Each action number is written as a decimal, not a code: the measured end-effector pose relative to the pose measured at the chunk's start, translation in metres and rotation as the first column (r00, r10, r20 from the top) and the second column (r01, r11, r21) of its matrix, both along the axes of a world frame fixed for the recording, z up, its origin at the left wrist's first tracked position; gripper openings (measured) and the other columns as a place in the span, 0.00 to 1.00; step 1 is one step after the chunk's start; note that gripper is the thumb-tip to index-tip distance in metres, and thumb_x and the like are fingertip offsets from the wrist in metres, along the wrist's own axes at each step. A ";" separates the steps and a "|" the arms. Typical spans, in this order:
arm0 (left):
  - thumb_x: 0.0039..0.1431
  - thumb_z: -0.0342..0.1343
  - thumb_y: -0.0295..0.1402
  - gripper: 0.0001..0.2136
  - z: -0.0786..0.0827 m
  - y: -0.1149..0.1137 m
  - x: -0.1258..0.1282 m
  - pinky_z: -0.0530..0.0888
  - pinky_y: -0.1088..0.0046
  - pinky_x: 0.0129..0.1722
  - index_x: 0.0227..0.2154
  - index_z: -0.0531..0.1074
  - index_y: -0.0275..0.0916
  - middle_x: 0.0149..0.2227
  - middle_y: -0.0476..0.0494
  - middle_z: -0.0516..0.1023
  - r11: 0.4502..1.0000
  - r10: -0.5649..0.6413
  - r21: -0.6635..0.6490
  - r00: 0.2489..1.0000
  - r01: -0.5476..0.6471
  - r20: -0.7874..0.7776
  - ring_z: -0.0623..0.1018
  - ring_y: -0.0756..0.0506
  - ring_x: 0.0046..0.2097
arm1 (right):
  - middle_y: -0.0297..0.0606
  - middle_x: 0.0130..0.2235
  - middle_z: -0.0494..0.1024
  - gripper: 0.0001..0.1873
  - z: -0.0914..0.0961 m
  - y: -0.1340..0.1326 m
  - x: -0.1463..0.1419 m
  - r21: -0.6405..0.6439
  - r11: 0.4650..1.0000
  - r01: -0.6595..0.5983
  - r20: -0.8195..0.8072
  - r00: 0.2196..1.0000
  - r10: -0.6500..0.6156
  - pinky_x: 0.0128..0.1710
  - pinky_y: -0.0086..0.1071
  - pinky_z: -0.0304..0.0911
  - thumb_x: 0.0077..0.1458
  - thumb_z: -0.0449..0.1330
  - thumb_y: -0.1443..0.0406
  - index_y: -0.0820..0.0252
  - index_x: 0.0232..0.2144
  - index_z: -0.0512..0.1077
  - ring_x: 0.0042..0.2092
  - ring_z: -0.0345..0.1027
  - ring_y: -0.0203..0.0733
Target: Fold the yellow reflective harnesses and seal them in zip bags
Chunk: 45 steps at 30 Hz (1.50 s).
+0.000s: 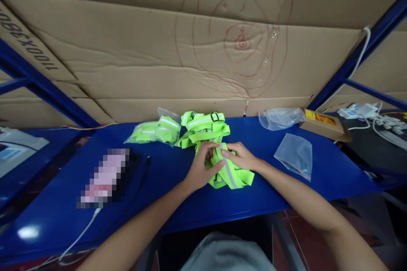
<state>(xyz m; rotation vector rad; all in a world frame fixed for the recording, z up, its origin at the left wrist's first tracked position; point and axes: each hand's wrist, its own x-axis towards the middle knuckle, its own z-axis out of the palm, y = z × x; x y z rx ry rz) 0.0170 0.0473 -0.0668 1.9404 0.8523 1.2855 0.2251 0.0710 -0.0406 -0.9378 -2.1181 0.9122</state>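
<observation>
A neon yellow-green reflective safety strap (234, 177) with a grey stripe lies bunched near the middle of the blue table. My left hand (202, 167) is closed around its left side, thumb reaching across the band. From the right, my right hand (241, 156) grips the same strap, its thumb over the folded layers. Just beyond my fingers is a pile of similar straps (203, 126) with a black buckle (215, 116) on top. To the left of that pile sit clear bags packed with folded straps (155, 130). Some fingertips are hidden by the fabric.
On the right lie a flat clear zip bag (295, 155), more clear bags (280, 117) and an open cardboard box (326, 125). A blurred pink phone-like object (106, 175) with a white cable is at left. Cardboard (143, 51) walls the back between blue posts.
</observation>
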 end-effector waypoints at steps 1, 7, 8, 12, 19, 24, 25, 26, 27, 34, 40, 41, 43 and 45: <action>0.65 0.62 0.38 0.18 -0.001 0.000 0.000 0.69 0.69 0.40 0.54 0.67 0.44 0.44 0.45 0.68 1.000 -0.010 -0.012 1.000 0.010 0.007 0.69 0.47 0.40 | 0.29 0.27 0.61 0.31 0.000 0.000 0.000 -0.006 1.000 0.000 -0.006 1.000 0.000 0.31 0.26 0.51 0.68 0.51 0.42 0.63 0.32 0.71 0.30 0.51 0.32; 0.65 0.62 0.39 0.16 -0.002 0.002 -0.002 0.68 0.70 0.39 0.53 0.68 0.43 0.42 0.46 0.68 0.997 -0.019 -0.069 0.999 0.021 0.029 0.69 0.47 0.39 | 0.29 0.25 0.58 0.33 -0.004 0.002 -0.002 -0.034 0.999 0.018 -0.008 1.000 -0.019 0.30 0.27 0.49 0.66 0.50 0.39 0.62 0.27 0.67 0.30 0.50 0.32; 0.65 0.62 0.39 0.16 -0.001 0.002 -0.002 0.68 0.70 0.38 0.52 0.68 0.42 0.41 0.46 0.69 0.997 -0.019 -0.077 0.999 0.021 0.031 0.69 0.48 0.39 | 0.29 0.25 0.58 0.34 -0.005 0.003 -0.002 -0.036 0.999 0.021 -0.006 1.000 -0.021 0.30 0.27 0.49 0.65 0.50 0.38 0.62 0.27 0.67 0.30 0.50 0.32; 0.65 0.61 0.39 0.16 0.000 0.003 -0.001 0.68 0.70 0.35 0.52 0.68 0.42 0.38 0.48 0.69 0.994 -0.017 -0.105 0.999 0.021 0.040 0.69 0.48 0.36 | 0.29 0.26 0.59 0.35 -0.007 0.003 -0.002 -0.038 0.999 0.028 -0.003 1.000 -0.028 0.30 0.27 0.50 0.64 0.50 0.37 0.62 0.28 0.68 0.30 0.51 0.32; 0.65 0.61 0.38 0.14 0.000 0.003 0.000 0.68 0.70 0.36 0.50 0.69 0.42 0.40 0.46 0.70 0.994 -0.012 -0.106 0.999 0.016 0.033 0.70 0.48 0.37 | 0.30 0.26 0.59 0.33 -0.008 0.002 -0.002 -0.026 0.999 0.033 -0.013 0.999 -0.033 0.31 0.27 0.50 0.66 0.49 0.39 0.61 0.27 0.66 0.30 0.51 0.32; 0.66 0.60 0.38 0.13 0.000 0.004 -0.002 0.68 0.70 0.36 0.50 0.69 0.42 0.36 0.48 0.68 0.993 -0.021 -0.116 1.000 0.024 0.022 0.69 0.48 0.36 | 0.29 0.25 0.55 0.34 -0.008 0.003 -0.002 -0.028 0.999 0.045 -0.010 0.999 -0.045 0.29 0.27 0.48 0.66 0.48 0.39 0.60 0.24 0.63 0.29 0.48 0.31; 0.66 0.60 0.38 0.13 0.001 0.004 -0.002 0.68 0.70 0.36 0.50 0.69 0.42 0.36 0.48 0.68 0.993 -0.024 -0.117 1.000 0.026 0.020 0.69 0.48 0.36 | 0.29 0.25 0.54 0.34 -0.008 0.003 -0.002 -0.028 0.999 0.044 -0.010 0.999 -0.045 0.29 0.27 0.48 0.66 0.48 0.39 0.60 0.24 0.63 0.29 0.48 0.31; 0.66 0.60 0.38 0.13 0.002 0.004 -0.002 0.68 0.70 0.37 0.50 0.69 0.42 0.37 0.48 0.68 0.993 -0.027 -0.118 0.999 0.028 0.017 0.69 0.48 0.37 | 0.29 0.25 0.54 0.33 -0.008 0.003 -0.002 -0.026 0.999 0.043 -0.011 0.999 -0.044 0.29 0.27 0.47 0.66 0.49 0.39 0.60 0.24 0.63 0.29 0.47 0.31; 0.67 0.59 0.38 0.13 0.002 0.003 -0.002 0.68 0.69 0.37 0.50 0.69 0.42 0.38 0.47 0.69 0.993 -0.028 -0.118 0.999 0.030 0.016 0.69 0.48 0.37 | 0.29 0.25 0.54 0.33 -0.008 0.003 -0.003 -0.025 0.999 0.042 -0.013 0.999 -0.042 0.29 0.27 0.47 0.66 0.49 0.40 0.60 0.24 0.63 0.29 0.47 0.31; 0.67 0.59 0.38 0.12 0.006 0.001 0.000 0.68 0.69 0.38 0.50 0.69 0.42 0.38 0.47 0.69 0.993 -0.029 -0.110 1.000 0.030 0.007 0.70 0.47 0.37 | 0.28 0.25 0.54 0.32 -0.008 0.003 -0.002 -0.020 1.000 0.023 -0.008 1.000 -0.023 0.29 0.27 0.47 0.67 0.51 0.42 0.62 0.24 0.65 0.29 0.48 0.30; 0.68 0.59 0.39 0.13 0.006 0.000 -0.001 0.68 0.71 0.34 0.50 0.69 0.42 0.37 0.48 0.69 0.992 -0.030 -0.119 1.000 0.030 0.008 0.69 0.48 0.34 | 0.29 0.25 0.59 0.31 -0.009 0.001 -0.002 -0.037 0.999 0.003 -0.004 1.000 -0.004 0.31 0.27 0.50 0.66 0.52 0.42 0.62 0.27 0.69 0.29 0.51 0.31; 0.68 0.59 0.39 0.13 0.006 0.001 0.000 0.68 0.71 0.34 0.50 0.69 0.42 0.36 0.48 0.69 0.992 -0.030 -0.119 1.000 0.031 0.008 0.69 0.48 0.34 | 0.29 0.25 0.59 0.32 -0.010 0.000 -0.002 -0.040 0.999 0.007 -0.005 1.000 -0.007 0.30 0.27 0.50 0.66 0.52 0.41 0.62 0.26 0.69 0.29 0.51 0.31; 0.68 0.58 0.39 0.12 0.007 0.001 0.000 0.68 0.71 0.34 0.50 0.69 0.42 0.36 0.48 0.69 0.993 -0.030 -0.118 1.000 0.031 0.007 0.69 0.49 0.33 | 0.29 0.25 0.59 0.32 -0.009 0.000 -0.003 -0.049 0.999 0.019 -0.011 1.000 -0.019 0.30 0.27 0.49 0.66 0.52 0.41 0.62 0.26 0.68 0.29 0.51 0.31; 0.68 0.58 0.39 0.12 0.008 0.002 -0.001 0.68 0.70 0.35 0.50 0.69 0.42 0.36 0.48 0.69 0.994 -0.024 -0.110 1.000 0.024 0.005 0.69 0.48 0.34 | 0.29 0.25 0.58 0.32 -0.008 -0.001 -0.002 -0.059 0.998 0.034 -0.023 0.999 -0.035 0.30 0.27 0.49 0.65 0.52 0.40 0.62 0.26 0.68 0.29 0.51 0.32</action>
